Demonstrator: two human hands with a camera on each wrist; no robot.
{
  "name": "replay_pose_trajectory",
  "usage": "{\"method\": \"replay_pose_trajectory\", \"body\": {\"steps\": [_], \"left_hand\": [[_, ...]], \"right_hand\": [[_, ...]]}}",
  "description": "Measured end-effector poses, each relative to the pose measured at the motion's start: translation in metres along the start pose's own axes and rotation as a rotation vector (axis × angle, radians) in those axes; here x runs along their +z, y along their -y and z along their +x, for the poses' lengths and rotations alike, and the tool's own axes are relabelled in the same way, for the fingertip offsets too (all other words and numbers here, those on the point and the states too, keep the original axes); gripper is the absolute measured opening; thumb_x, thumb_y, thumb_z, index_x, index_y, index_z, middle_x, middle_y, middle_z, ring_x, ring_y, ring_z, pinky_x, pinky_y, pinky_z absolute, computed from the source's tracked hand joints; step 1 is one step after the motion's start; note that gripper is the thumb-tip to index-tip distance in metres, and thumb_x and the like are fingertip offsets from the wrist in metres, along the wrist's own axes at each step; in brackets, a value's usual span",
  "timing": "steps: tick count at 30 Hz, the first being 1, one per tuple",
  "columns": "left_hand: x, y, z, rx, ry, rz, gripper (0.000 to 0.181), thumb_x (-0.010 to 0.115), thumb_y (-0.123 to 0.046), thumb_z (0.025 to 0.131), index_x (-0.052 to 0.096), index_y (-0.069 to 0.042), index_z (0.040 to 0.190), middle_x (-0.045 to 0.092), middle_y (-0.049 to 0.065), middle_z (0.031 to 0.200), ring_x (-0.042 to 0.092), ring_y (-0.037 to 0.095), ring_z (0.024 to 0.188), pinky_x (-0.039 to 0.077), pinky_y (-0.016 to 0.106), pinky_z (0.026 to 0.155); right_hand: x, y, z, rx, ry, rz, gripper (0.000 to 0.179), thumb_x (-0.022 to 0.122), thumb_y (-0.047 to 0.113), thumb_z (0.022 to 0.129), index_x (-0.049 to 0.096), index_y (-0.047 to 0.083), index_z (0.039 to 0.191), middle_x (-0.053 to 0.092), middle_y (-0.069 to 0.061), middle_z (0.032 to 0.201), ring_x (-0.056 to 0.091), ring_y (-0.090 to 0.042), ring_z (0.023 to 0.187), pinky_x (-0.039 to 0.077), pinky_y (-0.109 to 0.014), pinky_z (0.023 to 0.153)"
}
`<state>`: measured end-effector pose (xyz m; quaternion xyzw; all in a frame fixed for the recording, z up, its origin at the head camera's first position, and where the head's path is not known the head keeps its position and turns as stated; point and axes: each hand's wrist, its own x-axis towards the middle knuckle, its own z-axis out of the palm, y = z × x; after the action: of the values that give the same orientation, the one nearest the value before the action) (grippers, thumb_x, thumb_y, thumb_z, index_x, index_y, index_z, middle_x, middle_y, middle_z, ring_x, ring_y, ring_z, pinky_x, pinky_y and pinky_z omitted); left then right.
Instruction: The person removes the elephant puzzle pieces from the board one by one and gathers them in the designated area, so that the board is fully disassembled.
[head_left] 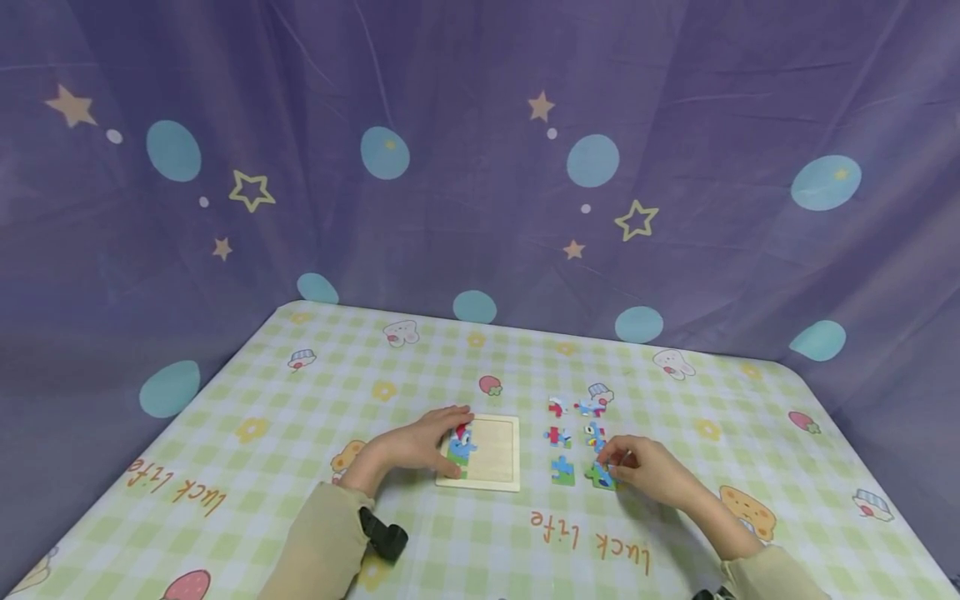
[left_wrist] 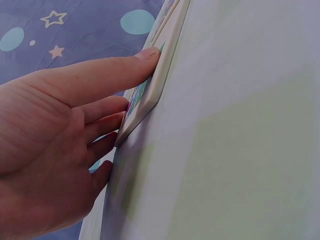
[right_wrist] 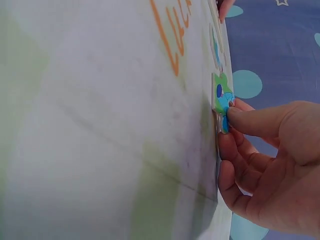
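Note:
A light wooden puzzle tray (head_left: 516,454) lies on the table, with joined puzzle pieces (head_left: 461,446) along its left side. My left hand (head_left: 416,442) rests on that side, thumb (left_wrist: 147,54) on the near rim and fingers reaching to the far rim. To the right of the tray, my right hand (head_left: 645,468) pinches a green and blue puzzle piece (right_wrist: 220,92) between thumb and fingertips. This piece is the nearest of the loose ones, low over the tablecloth and tilted in the right wrist view.
Several loose pieces lie in two columns right of the tray, among them a green and blue one (head_left: 562,472), a red and blue one (head_left: 557,437) and a white and red one (head_left: 557,407). A checked tablecloth (head_left: 420,533) covers the table; a purple curtain (head_left: 480,208) hangs behind.

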<state>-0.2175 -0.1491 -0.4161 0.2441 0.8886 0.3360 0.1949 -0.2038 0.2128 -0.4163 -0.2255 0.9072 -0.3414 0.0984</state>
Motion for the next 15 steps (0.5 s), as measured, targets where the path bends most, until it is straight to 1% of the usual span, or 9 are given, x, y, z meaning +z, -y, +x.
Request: {"method": "replay_pose_trajectory", "body": {"steps": [5,15], "left_hand": [[-0.0002,0.0001,-0.0001,-0.002,0.000,-0.003,0.084,0.074,-0.024,0.072,0.030,-0.007,0.142,0.018,0.009,0.151,0.010,0.029,0.139,0.014,0.050,0.110],[0.0013,0.0034,0.0011,0.007,-0.001,-0.001,0.085,0.074,-0.025,0.072,0.030,-0.008,0.142,0.018,0.008,0.151,0.011,0.029,0.139,0.015,0.050,0.110]], "right_hand": [[0.0007,-0.0039,0.0016,-0.003,-0.006,-0.007,0.008,0.060,0.007,0.085,0.064,0.013,0.089,0.058,0.001,0.081,0.050,-0.006,0.066,0.043,-0.022,0.061],[0.0017,-0.0043,0.0036,-0.004,-0.004,-0.033,0.011,0.060,0.005,0.084,0.065,0.013,0.089,0.058,0.002,0.080,0.050,-0.006,0.066,0.043,-0.021,0.061]]}}
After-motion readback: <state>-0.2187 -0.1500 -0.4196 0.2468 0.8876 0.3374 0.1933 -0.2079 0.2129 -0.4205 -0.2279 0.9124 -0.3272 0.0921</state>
